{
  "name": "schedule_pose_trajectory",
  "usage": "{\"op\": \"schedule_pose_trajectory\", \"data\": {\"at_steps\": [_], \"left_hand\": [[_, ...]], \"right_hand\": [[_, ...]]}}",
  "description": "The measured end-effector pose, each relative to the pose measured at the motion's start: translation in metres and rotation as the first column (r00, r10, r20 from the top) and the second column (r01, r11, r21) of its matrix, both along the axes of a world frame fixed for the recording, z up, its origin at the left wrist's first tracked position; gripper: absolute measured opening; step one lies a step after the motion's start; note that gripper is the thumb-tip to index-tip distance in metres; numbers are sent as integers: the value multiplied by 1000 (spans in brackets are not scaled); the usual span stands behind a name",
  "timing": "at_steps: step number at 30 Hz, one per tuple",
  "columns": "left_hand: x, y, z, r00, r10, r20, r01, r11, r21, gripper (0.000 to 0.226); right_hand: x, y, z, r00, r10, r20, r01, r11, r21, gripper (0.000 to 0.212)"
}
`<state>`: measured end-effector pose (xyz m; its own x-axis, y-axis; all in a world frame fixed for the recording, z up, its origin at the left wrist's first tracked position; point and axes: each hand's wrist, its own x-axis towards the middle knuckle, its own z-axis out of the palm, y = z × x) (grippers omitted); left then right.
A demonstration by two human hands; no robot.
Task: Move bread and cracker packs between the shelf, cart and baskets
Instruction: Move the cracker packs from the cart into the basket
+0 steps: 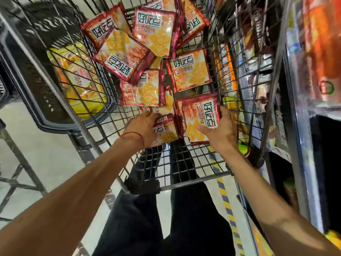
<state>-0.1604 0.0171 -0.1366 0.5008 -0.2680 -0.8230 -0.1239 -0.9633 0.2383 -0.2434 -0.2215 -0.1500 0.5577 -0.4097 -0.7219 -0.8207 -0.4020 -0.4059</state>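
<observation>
1. A thin red string bracelet (135, 134) circles the left wrist, just behind the left hand (145, 124). It is a single plain cord.
2. The cord crosses the back of the wrist and bends down along its side.
3. The left forearm (73, 191) and the right forearm (276, 200) are bare, uncovered all the way to the picture's lower corners.
4. The right hand (219, 130) and its wrist are bare.
5. Very dark, near-black trousers (193, 218) cover both legs, in plain cloth with soft folds.

Wire cart (181, 164): red cracker packs (190, 71) heaped inside, overlapping; perhaps nine, lower ones partly hidden.
</observation>
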Motion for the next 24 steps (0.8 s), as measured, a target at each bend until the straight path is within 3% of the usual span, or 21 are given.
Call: {"op": "schedule_pose_trajectory", "data": {"at_steps": [4,12,14,17,24], "left_hand": [[-8,-3,-24,998,63,-17,-63,998,23,64],[-23,7,14,948,314,46,-308,946,-102,48],[-28,8,40,902,429,52,-417,895,-156,40],[-37,5,83,790,613,0,-595,766,-243,32],[-69,15,153,610,791,55,-714,578,-396,50]], "right_hand": [[-14,-1,6,998,-64,-1,64,998,14,117],[-16,-7,54,992,-90,92,82,993,84,103],[-16,-10,75,985,-104,139,88,989,118,96],[-17,-14,104,978,-130,162,101,979,176,60],[-23,-9,176,975,-116,189,49,944,326,63]]}}
